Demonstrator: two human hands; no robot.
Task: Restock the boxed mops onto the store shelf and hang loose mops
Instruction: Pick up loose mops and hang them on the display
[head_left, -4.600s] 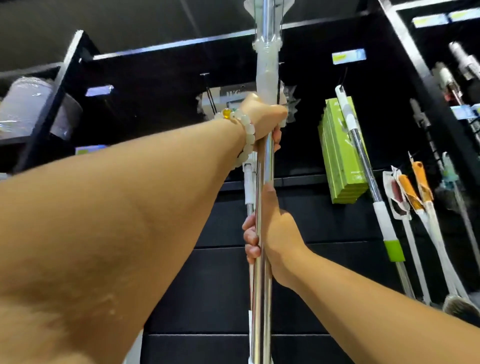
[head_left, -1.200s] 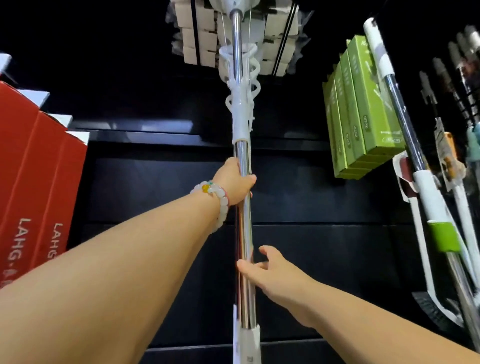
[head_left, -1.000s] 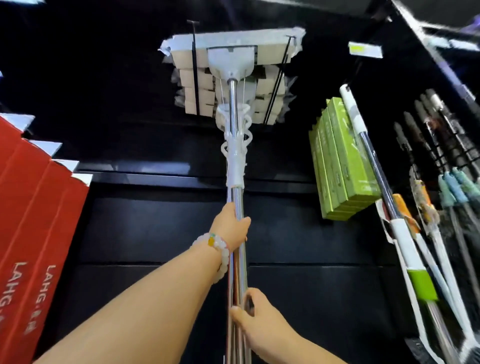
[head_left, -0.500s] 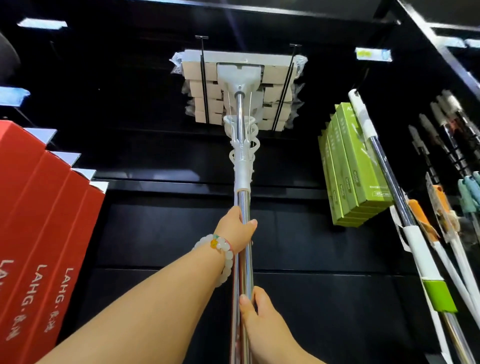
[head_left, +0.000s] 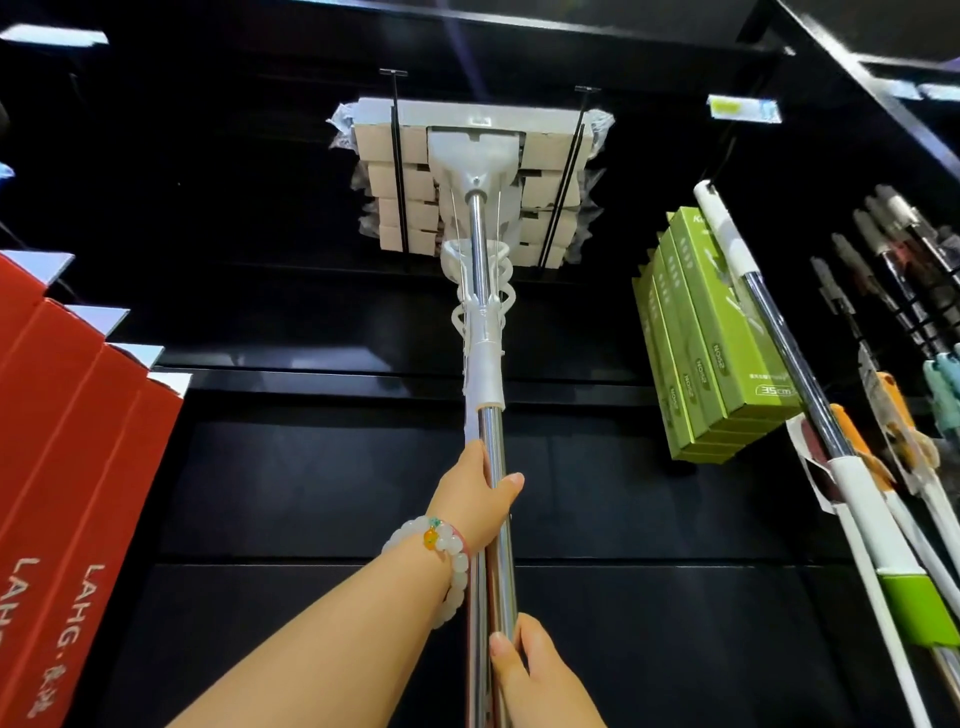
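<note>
- left hand (head_left: 475, 506) fingers were curled round the mop pole (head_left: 491, 467) at centre frame
- right hand (head_left: 540, 675) gripped it lower down
- mop head (head_left: 472, 150) sat among the hooks, upper centre
- stiff, slick, top-heavy; best held on the shaft, hands apart

The right hand (head_left: 540, 675), open beside the mop pole (head_left: 491, 467) a second ago, now grips it.

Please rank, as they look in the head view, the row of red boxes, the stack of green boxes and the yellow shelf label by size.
1. Row of red boxes, though it is nearest the camera.
2. Stack of green boxes.
3. Yellow shelf label, clearly smallest.
</note>
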